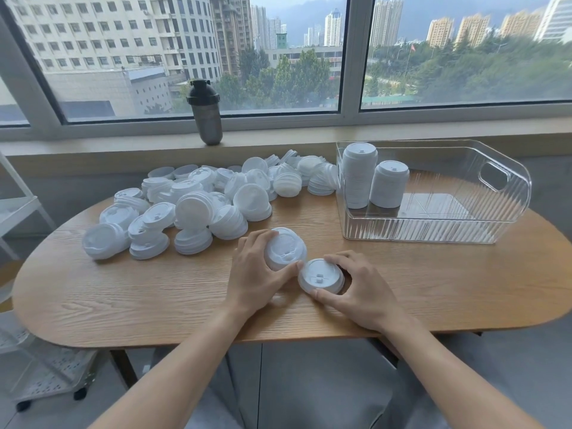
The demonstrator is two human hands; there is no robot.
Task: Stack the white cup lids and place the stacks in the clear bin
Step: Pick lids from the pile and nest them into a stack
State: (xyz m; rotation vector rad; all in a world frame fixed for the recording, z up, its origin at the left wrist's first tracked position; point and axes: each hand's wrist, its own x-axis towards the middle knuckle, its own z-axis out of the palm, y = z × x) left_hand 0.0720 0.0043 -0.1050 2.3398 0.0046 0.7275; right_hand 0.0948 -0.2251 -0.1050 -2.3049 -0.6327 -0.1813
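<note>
At centre-left of the frame, loose lids (pixel 198 209) litter the worktop (pixel 123 298). The left hand (pixel 257 274) grips a short stack (pixel 284 247), axis tilted; the right hand (pixel 362 289) pinches one lid (pixel 320 275), top up. Align rims squarely before nesting. At right, two upright stacks (pixel 359 178) stand in the clear bin (pixel 501 181).

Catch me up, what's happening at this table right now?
A person is sorting white cup lids at a wooden table. The left hand holds a short stack of lids, and the right hand holds another short stack beside it, both low over the table. A big loose pile of lids lies behind the hands. The clear bin on the right already holds two tall upright stacks at its left end.
</note>
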